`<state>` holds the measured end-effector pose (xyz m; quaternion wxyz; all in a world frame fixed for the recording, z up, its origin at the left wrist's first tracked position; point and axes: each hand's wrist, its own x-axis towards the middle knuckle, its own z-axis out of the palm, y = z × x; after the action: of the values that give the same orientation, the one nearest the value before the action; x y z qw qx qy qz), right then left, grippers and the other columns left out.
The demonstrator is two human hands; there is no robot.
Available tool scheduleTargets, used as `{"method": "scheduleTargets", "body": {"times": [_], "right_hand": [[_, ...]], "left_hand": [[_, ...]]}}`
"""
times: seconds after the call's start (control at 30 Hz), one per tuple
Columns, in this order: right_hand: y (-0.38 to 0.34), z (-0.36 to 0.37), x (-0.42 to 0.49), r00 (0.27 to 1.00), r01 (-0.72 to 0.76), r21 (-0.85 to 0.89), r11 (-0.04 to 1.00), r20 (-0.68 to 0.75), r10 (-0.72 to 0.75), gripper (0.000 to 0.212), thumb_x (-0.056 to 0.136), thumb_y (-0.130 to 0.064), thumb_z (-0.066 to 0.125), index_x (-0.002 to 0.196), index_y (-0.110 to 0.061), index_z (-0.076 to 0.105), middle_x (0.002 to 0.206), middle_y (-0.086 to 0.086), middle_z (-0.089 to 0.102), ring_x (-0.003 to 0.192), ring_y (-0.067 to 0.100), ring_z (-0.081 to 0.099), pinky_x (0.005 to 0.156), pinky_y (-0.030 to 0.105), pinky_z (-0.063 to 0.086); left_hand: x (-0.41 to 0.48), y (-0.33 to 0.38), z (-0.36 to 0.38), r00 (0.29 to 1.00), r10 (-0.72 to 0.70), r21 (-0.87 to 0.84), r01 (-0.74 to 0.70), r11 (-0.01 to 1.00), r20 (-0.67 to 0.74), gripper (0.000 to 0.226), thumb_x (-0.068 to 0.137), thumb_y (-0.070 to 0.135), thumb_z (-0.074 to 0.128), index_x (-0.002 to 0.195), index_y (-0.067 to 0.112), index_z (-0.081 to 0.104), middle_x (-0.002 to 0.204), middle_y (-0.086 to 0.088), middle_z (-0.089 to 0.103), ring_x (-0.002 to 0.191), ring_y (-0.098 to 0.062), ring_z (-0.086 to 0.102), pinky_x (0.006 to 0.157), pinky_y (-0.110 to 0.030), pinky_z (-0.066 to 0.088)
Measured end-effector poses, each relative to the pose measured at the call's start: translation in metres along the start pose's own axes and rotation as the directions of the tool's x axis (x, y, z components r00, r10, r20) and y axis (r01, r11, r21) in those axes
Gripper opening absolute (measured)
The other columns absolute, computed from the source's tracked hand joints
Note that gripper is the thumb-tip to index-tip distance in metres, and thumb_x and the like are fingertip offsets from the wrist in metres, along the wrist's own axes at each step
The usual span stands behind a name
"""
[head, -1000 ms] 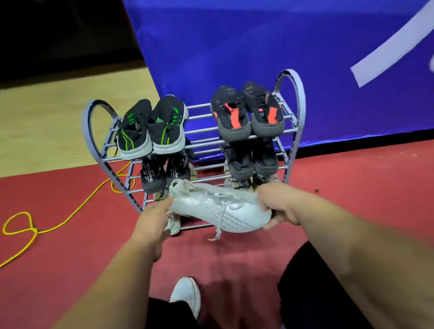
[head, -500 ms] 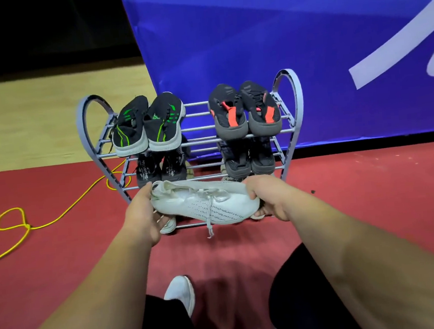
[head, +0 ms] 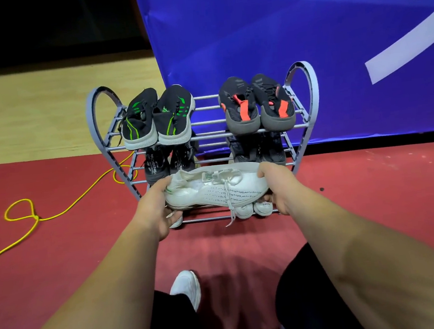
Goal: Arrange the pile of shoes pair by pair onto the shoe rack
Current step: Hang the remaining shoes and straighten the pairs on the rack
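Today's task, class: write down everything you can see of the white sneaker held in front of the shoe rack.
The white sneaker looks knitted, with rows of tiny dark marks along its side, white laces and a green emblem on the tongue. It is held sideways, low in front of the shoe rack, heel gripped by the left hand, toe by the right hand. One lace end dangles beneath it.
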<state>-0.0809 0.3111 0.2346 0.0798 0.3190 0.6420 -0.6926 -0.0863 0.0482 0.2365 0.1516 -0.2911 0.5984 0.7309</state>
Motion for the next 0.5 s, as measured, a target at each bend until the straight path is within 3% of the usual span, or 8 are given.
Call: {"method": "scheduleTargets", "body": {"times": [0.1, 0.17, 0.27, 0.33, 0.43, 0.5], "right_hand": [[0.003, 0.001, 0.005, 1.000, 0.004, 0.036, 0.999, 0.010, -0.005, 0.020, 0.079, -0.018, 0.056, 0.097, -0.010, 0.061, 0.081, 0.011, 0.053, 0.053, 0.022, 0.044, 0.045, 0.027, 0.033], [0.003, 0.000, 0.008, 1.000, 0.010, 0.061, 0.998, 0.011, -0.010, 0.024, 0.080, -0.020, 0.059, 0.101, -0.010, 0.065, 0.080, 0.010, 0.055, 0.054, 0.021, 0.045, 0.045, 0.028, 0.034], [0.002, -0.002, 0.012, 1.000, 0.021, 0.078, 0.997, 0.005, -0.021, 0.031, 0.078, -0.023, 0.064, 0.106, -0.011, 0.069, 0.092, 0.008, 0.064, 0.065, 0.021, 0.053, 0.050, 0.030, 0.040], [0.001, -0.004, 0.013, 1.000, 0.015, 0.120, 0.993, 0.016, -0.017, 0.034, 0.082, -0.022, 0.066, 0.113, -0.011, 0.068, 0.102, 0.007, 0.068, 0.076, 0.021, 0.060, 0.057, 0.029, 0.045], [-0.001, -0.005, 0.013, 0.999, -0.021, 0.175, 0.984, 0.047, 0.013, 0.039, 0.082, -0.023, 0.066, 0.119, -0.009, 0.068, 0.098, 0.004, 0.068, 0.077, 0.019, 0.062, 0.063, 0.030, 0.047], [-0.002, -0.004, 0.012, 0.997, -0.044, 0.165, 0.985, 0.068, 0.033, 0.048, 0.077, -0.026, 0.066, 0.122, -0.008, 0.068, 0.091, 0.003, 0.065, 0.069, 0.017, 0.059, 0.060, 0.030, 0.045]], "left_hand": [[0.001, -0.001, 0.000, 1.000, -0.004, 0.016, 0.004, 1.000, -0.003, 0.029, 0.085, 0.037, 0.064, 0.110, 0.024, 0.072, 0.088, 0.004, 0.072, 0.076, -0.017, 0.066, 0.075, -0.036, 0.056], [0.000, -0.002, 0.001, 1.000, -0.012, 0.032, 0.013, 0.999, -0.005, 0.025, 0.085, 0.028, 0.058, 0.107, 0.021, 0.069, 0.083, 0.001, 0.070, 0.075, -0.020, 0.065, 0.083, -0.040, 0.057], [-0.001, -0.006, 0.002, 0.997, -0.064, 0.109, 0.059, 0.992, 0.041, 0.036, 0.082, 0.020, 0.051, 0.113, 0.017, 0.069, 0.089, -0.004, 0.071, 0.079, -0.026, 0.069, 0.097, -0.049, 0.055], [0.000, -0.008, 0.002, 0.983, -0.135, 0.207, 0.107, 0.972, 0.127, 0.049, 0.079, 0.018, 0.049, 0.124, 0.015, 0.068, 0.103, -0.010, 0.075, 0.088, -0.030, 0.072, 0.093, -0.049, 0.057], [-0.004, -0.012, 0.002, 0.900, -0.274, 0.366, 0.142, 0.920, 0.338, 0.056, 0.079, 0.013, 0.048, 0.132, 0.010, 0.065, 0.124, -0.019, 0.071, 0.114, -0.035, 0.069, 0.100, -0.051, 0.054], [-0.009, -0.017, 0.003, 0.822, -0.362, 0.456, 0.142, 0.878, 0.441, 0.058, 0.075, 0.008, 0.052, 0.132, 0.007, 0.064, 0.126, -0.020, 0.070, 0.114, -0.034, 0.069, 0.099, -0.049, 0.056]]}}
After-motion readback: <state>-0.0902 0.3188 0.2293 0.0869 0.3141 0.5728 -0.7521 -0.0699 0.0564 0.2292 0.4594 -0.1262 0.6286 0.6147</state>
